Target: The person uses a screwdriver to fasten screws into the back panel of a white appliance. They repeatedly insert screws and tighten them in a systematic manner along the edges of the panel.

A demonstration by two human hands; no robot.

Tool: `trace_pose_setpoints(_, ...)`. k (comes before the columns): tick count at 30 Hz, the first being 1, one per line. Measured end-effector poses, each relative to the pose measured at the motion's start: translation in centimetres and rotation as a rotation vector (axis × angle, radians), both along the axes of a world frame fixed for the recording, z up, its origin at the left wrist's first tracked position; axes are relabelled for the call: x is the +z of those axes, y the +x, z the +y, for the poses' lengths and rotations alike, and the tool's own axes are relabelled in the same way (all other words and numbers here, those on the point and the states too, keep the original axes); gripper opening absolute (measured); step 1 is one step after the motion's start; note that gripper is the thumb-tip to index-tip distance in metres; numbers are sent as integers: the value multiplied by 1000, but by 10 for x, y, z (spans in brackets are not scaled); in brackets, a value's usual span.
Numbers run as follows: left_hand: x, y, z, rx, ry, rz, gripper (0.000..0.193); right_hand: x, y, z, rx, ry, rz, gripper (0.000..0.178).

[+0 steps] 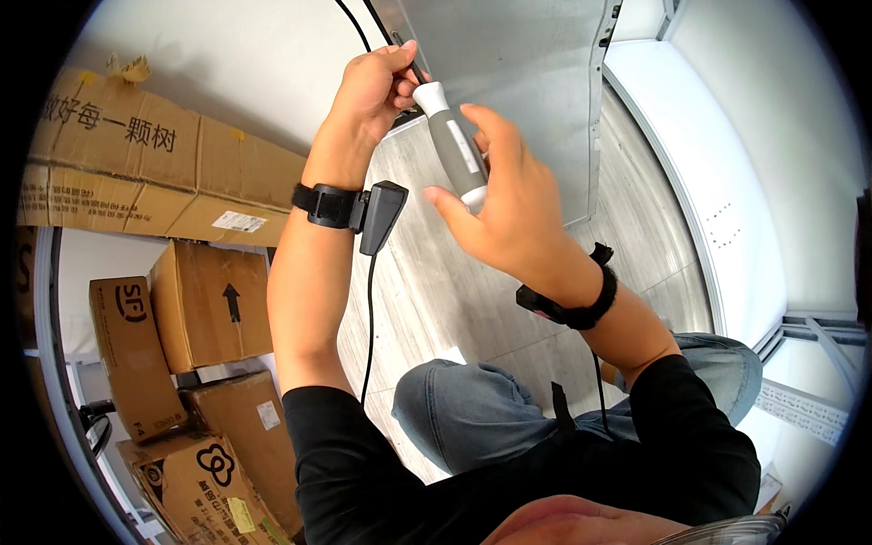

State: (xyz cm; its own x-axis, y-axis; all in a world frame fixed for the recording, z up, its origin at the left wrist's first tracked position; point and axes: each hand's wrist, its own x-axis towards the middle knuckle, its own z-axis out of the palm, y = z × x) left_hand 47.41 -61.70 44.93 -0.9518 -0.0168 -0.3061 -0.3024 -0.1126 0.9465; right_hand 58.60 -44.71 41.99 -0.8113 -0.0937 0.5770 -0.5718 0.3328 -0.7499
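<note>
A screwdriver (451,143) with a grey and white handle points up and to the left, toward the lower edge of a grey metal panel (518,82). My right hand (501,204) wraps the handle from the right, with the fingers loosely curled around its lower end. My left hand (371,86) pinches the thin dark shaft near the tip, right at the panel's corner. Both wrists carry black straps, and a small black box (380,214) with a cable hangs from the left one.
Several brown cardboard boxes (209,304) are stacked at the left, a long one (136,159) on top. A white curved appliance body (718,191) stands to the right. Grey wood-look floor (427,282) lies below, and my knees in jeans (472,413) are bent beneath.
</note>
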Motion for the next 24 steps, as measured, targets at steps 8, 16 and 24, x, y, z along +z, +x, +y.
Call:
trace_pose_setpoints(8, 13, 4, 18, -69, 21, -24, 15, 2, -7, 6, 27, -12, -185, 41)
trace_pose_setpoints(16, 5, 5, 5, 34, -11, -15, 19, 11, -2, 0, 41, 9, -54, 43)
trace_pose_setpoints(24, -6, 3, 4, -10, 26, 2, 21, -1, -7, 0, 147, -183, -373, 37)
